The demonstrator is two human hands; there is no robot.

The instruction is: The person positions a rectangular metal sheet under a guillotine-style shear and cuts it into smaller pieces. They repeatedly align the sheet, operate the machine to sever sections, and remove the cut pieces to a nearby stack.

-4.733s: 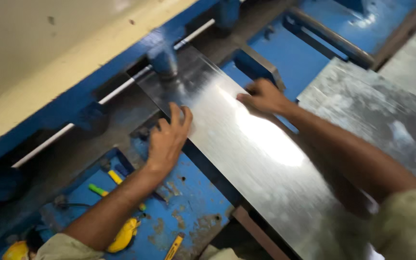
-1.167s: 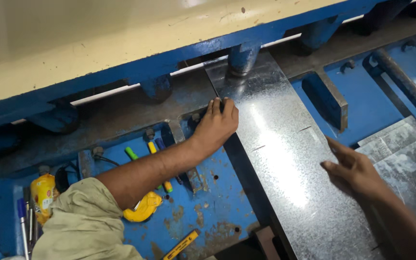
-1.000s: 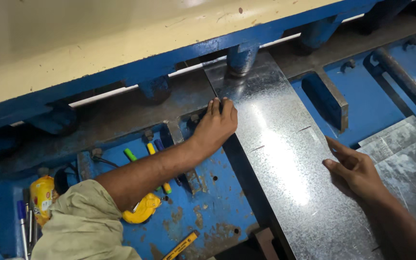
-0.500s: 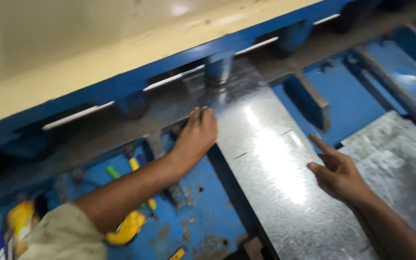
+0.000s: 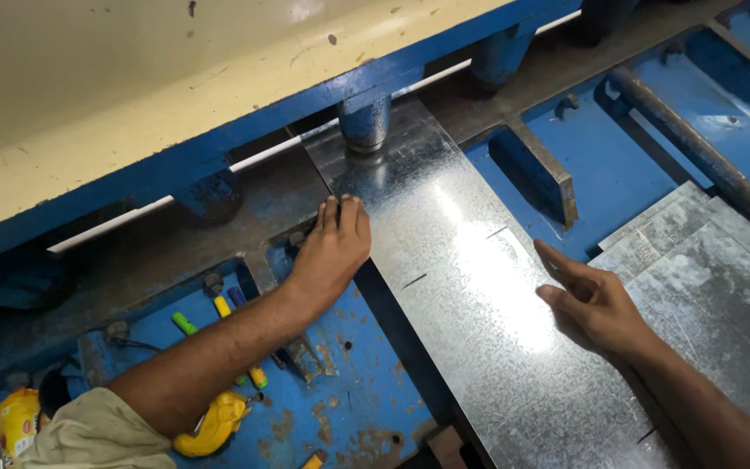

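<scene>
A long galvanized steel sheet (image 5: 470,287) lies on the blue bed of a shearing machine (image 5: 175,165), its far end under a blue round hold-down foot (image 5: 365,122). My left hand (image 5: 333,247) rests flat on the sheet's left edge, fingers pointing at the blade guard. My right hand (image 5: 588,300) hovers over the sheet's right edge with fingers loosely spread, holding nothing.
More grey metal sheets (image 5: 713,278) are stacked at the right. A blue support arm (image 5: 536,169) and a round bar (image 5: 687,143) run along the bed. In the left tray lie markers (image 5: 219,321), a yellow tape measure (image 5: 214,421) and a yellow packet (image 5: 15,421).
The sheet has gone further under the hold-down foot. My left hand stays on its left edge. My right hand has lifted off the right edge and now hovers.
</scene>
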